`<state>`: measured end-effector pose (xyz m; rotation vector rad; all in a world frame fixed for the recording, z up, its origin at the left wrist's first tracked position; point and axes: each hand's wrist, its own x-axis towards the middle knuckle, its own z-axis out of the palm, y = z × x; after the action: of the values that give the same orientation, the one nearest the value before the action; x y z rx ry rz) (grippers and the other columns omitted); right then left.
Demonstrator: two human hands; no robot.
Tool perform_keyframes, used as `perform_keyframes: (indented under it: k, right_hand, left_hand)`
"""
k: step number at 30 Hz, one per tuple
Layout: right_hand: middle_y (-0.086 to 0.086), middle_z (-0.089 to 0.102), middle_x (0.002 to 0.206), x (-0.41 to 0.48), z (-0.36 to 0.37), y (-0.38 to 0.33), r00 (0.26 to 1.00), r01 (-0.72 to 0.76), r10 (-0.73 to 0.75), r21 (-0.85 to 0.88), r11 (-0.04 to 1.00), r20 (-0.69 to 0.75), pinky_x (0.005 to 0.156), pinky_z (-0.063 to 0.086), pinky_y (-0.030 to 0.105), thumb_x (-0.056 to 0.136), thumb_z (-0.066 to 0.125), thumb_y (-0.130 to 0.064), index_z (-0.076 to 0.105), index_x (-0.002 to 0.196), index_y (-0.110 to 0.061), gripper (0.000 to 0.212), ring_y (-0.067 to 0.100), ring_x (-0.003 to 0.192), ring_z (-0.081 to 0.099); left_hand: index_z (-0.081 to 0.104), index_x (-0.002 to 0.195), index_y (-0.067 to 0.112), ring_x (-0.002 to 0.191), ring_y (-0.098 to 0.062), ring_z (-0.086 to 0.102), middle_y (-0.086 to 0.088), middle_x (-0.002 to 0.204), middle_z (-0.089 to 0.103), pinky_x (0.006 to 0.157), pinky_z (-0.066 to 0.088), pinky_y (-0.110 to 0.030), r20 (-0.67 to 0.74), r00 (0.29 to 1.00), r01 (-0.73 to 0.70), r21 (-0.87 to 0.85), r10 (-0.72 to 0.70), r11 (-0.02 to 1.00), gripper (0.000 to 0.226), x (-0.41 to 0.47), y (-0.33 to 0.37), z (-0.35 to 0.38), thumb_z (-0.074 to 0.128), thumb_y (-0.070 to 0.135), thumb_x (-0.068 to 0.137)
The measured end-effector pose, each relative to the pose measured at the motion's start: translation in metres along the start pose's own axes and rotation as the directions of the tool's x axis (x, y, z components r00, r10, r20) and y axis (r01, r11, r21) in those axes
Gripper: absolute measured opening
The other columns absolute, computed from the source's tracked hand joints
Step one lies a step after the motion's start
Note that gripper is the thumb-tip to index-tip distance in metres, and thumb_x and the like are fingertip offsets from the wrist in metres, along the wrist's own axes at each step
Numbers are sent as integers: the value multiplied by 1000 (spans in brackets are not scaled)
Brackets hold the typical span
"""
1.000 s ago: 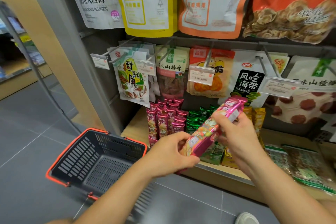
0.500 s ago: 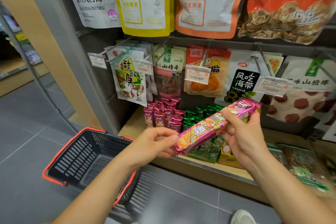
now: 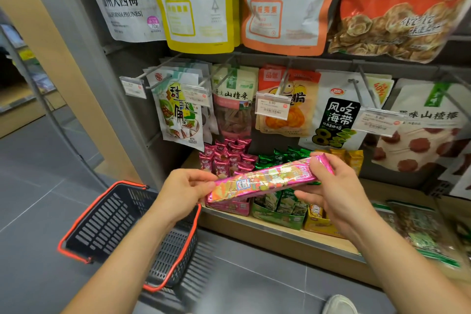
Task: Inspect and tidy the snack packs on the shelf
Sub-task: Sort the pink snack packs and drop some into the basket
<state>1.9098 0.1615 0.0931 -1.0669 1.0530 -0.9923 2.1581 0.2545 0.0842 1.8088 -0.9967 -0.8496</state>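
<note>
change: the pink snack pack (image 3: 270,180) has swung from steeply tilted to nearly level.
head view: left hand (image 3: 183,191) pinches its lower end, right hand (image 3: 334,186) curls round the upper end, above the shelf (image 3: 280,232) edge.
advice: turn it slowly, since the print seems blurred by glare.

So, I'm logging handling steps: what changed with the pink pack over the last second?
The pink snack pack was turned from a steep tilt to nearly level. The left hand shifted from wrapping its lower end to pinching it; the right hand keeps the other end. The basket and shelf packs stayed put.
</note>
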Motion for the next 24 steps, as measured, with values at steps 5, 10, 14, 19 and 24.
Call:
perform_keyframes:
  k: [5, 10, 14, 19, 24]
  right_hand:
    - [12, 71, 104, -1, 2, 0, 998, 49, -49, 15, 999, 33, 74, 60, 32, 101, 47, -23, 64, 109, -21, 19, 21, 95, 71]
    - [13, 69, 107, -1, 1, -3, 999, 15, -10, 134, 991, -37, 76, 59, 35, 102, 44, -21, 63, 108, -16, 21, 22, 100, 69]
    - [14, 69, 108, -1, 0, -5, 998, -27, 17, 177, 984, 55, 74, 60, 33, 96, 56, -18, 62, 113, -18, 18, 21, 96, 71]
    - [7, 67, 102, -6, 0, -2, 977, 196, -175, -185, 963, 125, 68, 60, 30, 80, 77, -14, 59, 106, -36, 38, 20, 89, 72]
    - [-20, 61, 95, -14, 4, -2, 853, 518, -490, -409, 752, 179, 69, 52, 15, 82, 75, -14, 52, 105, -40, 42, 5, 87, 64]
  left_hand:
    - [75, 94, 19, 55, 3, 55, 14, 62, 67, 57, 42, -16, 68, 997, 39, 57, -42, 998, 18, 4, -10, 8, 57, 16, 97]
    - [66, 110, 26, 74, -19, 72, -5, 95, 75, 64, 55, -26, 214, 975, 103, -200, -59, 974, 25, 3, -7, 7, 69, 32, 86]
    - [66, 108, 23, 57, -15, 67, -5, 68, 71, 54, 53, -22, 154, 987, -48, -31, 52, 998, 30, 5, -4, 4, 77, 18, 80]
    - [66, 104, 19, 47, -8, 63, -8, 65, 67, 54, 50, -22, -37, 997, -65, 209, 74, 976, 30, 17, -10, 12, 81, 19, 78]
    - [67, 75, 8, 50, -14, 68, -4, 54, 67, 58, 60, -32, -118, 990, -56, 197, 80, 979, 15, 32, -13, 26, 79, 15, 80]
